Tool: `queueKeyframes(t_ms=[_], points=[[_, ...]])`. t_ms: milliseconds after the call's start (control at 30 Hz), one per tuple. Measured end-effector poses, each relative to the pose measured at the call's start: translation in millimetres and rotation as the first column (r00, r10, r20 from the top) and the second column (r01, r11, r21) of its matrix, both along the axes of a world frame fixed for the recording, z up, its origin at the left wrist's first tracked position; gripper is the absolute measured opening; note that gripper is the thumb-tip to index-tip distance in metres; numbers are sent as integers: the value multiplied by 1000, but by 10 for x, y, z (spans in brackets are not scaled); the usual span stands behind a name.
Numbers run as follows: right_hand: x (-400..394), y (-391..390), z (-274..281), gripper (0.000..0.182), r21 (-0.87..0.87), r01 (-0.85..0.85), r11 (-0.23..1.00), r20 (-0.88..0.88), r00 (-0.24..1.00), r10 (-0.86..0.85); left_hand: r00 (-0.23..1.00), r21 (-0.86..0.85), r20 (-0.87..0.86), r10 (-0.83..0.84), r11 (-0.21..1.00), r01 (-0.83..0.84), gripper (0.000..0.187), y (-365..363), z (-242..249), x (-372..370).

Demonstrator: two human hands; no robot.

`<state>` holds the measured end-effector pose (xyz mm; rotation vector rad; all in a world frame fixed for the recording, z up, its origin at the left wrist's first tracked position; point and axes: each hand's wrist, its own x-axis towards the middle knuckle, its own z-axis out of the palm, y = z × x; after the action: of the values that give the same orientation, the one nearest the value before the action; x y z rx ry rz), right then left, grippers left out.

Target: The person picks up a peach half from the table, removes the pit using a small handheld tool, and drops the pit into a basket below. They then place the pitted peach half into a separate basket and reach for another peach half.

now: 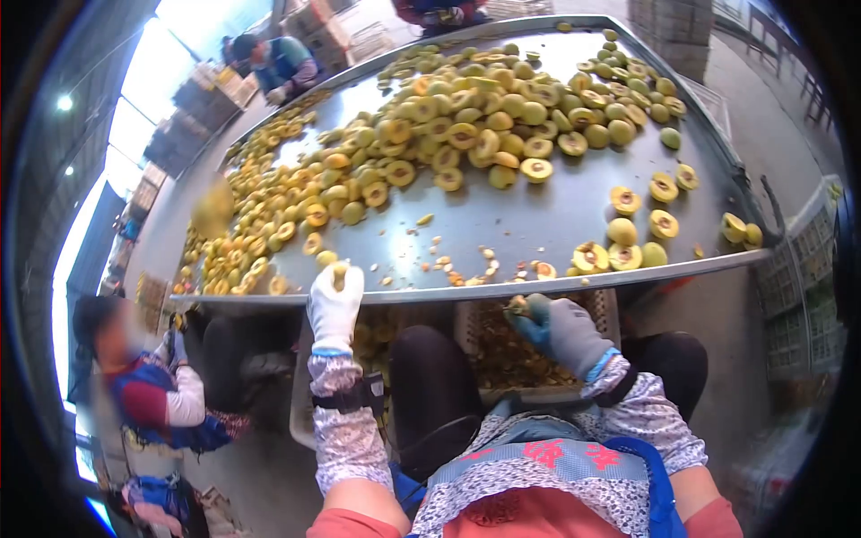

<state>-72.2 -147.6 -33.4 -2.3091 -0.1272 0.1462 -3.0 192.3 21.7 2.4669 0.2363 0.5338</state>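
Note:
My left hand [335, 309], in a white glove, is at the table's near edge with its fingers closed around a piece of yellow stone fruit [339, 273]. My right hand [567, 332], in a grey and blue glove, is closed just below the edge, above a crate. A small greenish-brown thing [517, 307] shows at its fingertips; I cannot make out its kind. Beyond both hands, a large heap of halved yellow-green stone fruit [466, 125] covers much of the metal table [538, 229]. Several halves [625, 257] sit cut side up near the right hand.
Pale pits and scraps [475, 273] lie along the near rim. Under it stands a crate of brown scraps [525, 354] between my knees. A blurred yellow shape [213, 208] hangs over the left side. Co-workers sit at left [148, 394] and far left [285, 67]. Stacked crates [803, 287] stand right.

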Motion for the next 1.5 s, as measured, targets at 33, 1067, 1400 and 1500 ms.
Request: queueKeyframes(t_ms=[33, 1067, 1400, 1500], points=[[15, 9, 20, 32, 6, -16, 1000, -31, 999, 16, 992, 6, 59, -110, 994, 110, 33, -206, 23, 197], [259, 57, 140, 41, 639, 191, 745, -2, 969, -247, 666, -963, 216, -714, -45, 265, 47, -1809, -150, 543], [374, 257, -213, 48, 587, 153, 795, -60, 988, -145, 841, -961, 155, -518, 117, 250, 36, -2093, -176, 225], [370, 328, -210, 48, 656, 126, 745, -63, 992, -113, 846, -960, 182, -501, 95, 264, 34, -2099, -174, 196]])
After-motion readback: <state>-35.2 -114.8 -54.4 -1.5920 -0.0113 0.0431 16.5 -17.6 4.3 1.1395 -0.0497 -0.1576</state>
